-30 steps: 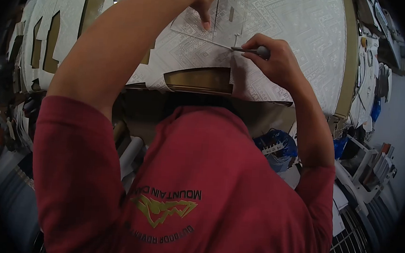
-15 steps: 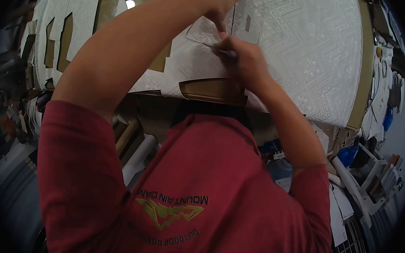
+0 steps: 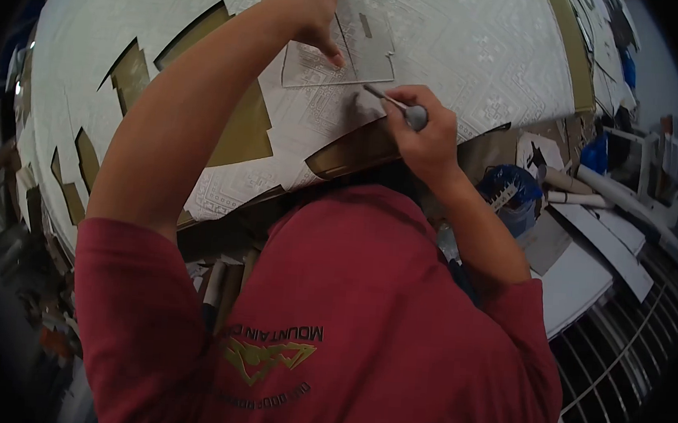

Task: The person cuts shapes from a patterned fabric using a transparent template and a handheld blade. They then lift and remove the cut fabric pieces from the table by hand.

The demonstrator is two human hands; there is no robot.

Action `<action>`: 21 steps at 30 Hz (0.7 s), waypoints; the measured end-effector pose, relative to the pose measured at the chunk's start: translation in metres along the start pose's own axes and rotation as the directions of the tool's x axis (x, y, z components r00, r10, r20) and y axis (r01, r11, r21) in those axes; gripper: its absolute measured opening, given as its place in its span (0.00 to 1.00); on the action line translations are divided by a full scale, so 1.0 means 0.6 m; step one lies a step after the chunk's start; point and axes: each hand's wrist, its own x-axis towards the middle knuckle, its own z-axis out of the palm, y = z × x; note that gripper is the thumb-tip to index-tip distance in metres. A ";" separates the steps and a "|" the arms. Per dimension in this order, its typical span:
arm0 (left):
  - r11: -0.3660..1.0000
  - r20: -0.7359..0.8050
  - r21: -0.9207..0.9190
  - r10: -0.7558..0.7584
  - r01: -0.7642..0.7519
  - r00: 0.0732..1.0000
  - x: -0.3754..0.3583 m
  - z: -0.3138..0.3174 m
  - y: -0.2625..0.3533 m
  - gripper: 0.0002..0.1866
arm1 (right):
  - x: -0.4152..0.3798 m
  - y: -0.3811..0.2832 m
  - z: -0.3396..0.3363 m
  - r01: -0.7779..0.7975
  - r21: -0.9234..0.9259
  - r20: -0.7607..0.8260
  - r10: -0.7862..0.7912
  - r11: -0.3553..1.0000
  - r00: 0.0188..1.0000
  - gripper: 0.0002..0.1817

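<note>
White patterned material (image 3: pixel 491 57) bears a clear template (image 3: pixel 375 61) at twelve o'clock, under the spread left hand (image 3: pixel 306 9); the right hand (image 3: pixel 431 135), toward its five o'clock, pinches a slim tool (image 3: pixel 375 93). Edge work seems in hand, calling next for steady pressure.

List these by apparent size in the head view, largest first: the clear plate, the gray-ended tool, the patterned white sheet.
1. Patterned white sheet
2. Clear plate, partly covered by the left hand
3. Gray-ended tool, partly hidden by the right hand
</note>
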 end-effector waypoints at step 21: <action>0.984 0.082 0.176 0.023 -0.037 0.996 0.020 0.000 0.008 0.84 | -0.009 0.004 0.029 -0.276 -0.202 -0.402 0.178 0.940 0.898 0.08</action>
